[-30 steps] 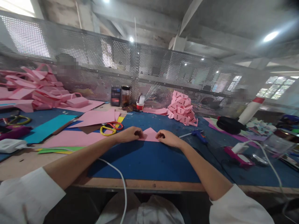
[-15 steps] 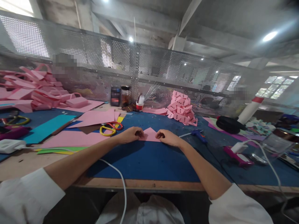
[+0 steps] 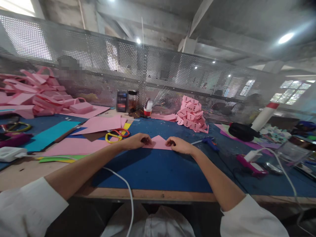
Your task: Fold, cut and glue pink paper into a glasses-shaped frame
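Note:
A small pink paper piece point(image 3: 158, 143) with a peaked top lies on the blue mat in front of me. My left hand point(image 3: 138, 141) has its fingers curled closed at the paper's left side. At the right side, my right hand point(image 3: 178, 145) pinches the other end with thumb and bent fingers. The fingertips partly cover both ends of the paper. Just left of my left hand lie scissors point(image 3: 114, 138) with red and yellow handles. A blue glue gun point(image 3: 210, 143) rests to the right of my right hand.
A pile of dotted pink paper pieces point(image 3: 191, 115) stands behind. Pink paper strips and boxes point(image 3: 41, 93) heap up at the far left. A white cable point(image 3: 125, 184) crosses the table's front edge. A magenta power strip point(image 3: 251, 165) lies right; a perforated metal screen point(image 3: 163, 74) closes the back.
Both hands have shifted very slightly, moving a little farther apart along the paper, so more of its lower edge shows. The other things on the table stay where they were.

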Action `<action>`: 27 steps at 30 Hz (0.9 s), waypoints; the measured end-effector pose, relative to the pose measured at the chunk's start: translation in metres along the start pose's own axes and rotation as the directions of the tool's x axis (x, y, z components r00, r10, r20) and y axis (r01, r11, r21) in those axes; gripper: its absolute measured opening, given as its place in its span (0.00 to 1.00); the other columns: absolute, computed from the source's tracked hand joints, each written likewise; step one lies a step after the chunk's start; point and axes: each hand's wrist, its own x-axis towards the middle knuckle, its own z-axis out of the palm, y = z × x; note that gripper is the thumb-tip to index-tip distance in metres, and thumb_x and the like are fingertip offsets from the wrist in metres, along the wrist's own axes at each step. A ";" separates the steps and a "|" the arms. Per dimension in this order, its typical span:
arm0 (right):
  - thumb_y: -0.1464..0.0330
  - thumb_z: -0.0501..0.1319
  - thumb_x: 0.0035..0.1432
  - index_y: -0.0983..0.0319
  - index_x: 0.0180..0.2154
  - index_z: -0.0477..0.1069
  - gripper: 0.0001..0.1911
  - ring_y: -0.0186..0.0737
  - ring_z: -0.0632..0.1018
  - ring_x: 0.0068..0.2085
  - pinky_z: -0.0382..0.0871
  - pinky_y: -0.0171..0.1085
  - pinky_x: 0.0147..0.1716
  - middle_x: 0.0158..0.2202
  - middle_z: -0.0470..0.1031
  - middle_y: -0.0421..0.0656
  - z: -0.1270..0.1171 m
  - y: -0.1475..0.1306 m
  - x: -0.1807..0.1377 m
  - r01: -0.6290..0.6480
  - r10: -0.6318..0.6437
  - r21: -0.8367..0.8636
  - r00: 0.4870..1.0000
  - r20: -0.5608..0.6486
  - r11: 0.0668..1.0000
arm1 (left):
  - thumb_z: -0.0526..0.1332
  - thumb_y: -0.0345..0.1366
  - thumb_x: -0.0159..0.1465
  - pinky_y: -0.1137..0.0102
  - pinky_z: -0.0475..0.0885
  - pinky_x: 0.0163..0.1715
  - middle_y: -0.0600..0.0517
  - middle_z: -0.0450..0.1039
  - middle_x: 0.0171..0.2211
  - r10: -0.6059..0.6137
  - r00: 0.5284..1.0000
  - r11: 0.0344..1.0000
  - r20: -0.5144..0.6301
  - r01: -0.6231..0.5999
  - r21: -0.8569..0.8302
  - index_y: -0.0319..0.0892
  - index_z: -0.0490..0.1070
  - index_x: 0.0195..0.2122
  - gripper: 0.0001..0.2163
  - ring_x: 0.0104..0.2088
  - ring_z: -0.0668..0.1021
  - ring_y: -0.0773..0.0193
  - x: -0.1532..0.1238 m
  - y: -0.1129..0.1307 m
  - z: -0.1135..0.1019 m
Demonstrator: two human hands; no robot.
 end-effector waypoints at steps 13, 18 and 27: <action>0.86 0.52 0.45 0.64 0.43 0.71 0.24 0.34 0.74 0.39 0.66 0.33 0.39 0.44 0.75 0.45 -0.003 0.002 -0.002 0.016 -0.016 -0.005 0.999 0.038 1.000 | 0.51 0.21 0.44 0.72 0.68 0.41 0.51 0.76 0.40 0.003 0.998 1.000 0.071 -0.003 -0.002 0.39 0.73 0.42 0.24 0.41 0.75 0.63 -0.001 -0.004 -0.007; 0.81 0.57 0.50 0.63 0.43 0.71 0.18 0.36 0.73 0.40 0.66 0.35 0.42 0.44 0.74 0.45 0.003 0.004 -0.002 0.008 -0.009 -0.032 1.000 -0.009 0.999 | 0.55 0.25 0.50 0.73 0.68 0.40 0.51 0.77 0.39 -0.021 0.999 1.000 0.027 0.020 0.018 0.39 0.73 0.42 0.18 0.40 0.76 0.64 -0.002 -0.001 -0.002; 0.81 0.57 0.48 0.63 0.43 0.71 0.19 0.36 0.74 0.41 0.67 0.35 0.41 0.44 0.73 0.46 0.003 0.005 -0.001 0.014 -0.014 -0.023 1.000 0.005 1.000 | 0.57 0.26 0.50 0.73 0.67 0.39 0.52 0.76 0.38 -0.009 0.999 1.000 0.032 0.009 0.019 0.39 0.73 0.43 0.18 0.39 0.75 0.63 -0.002 -0.002 -0.003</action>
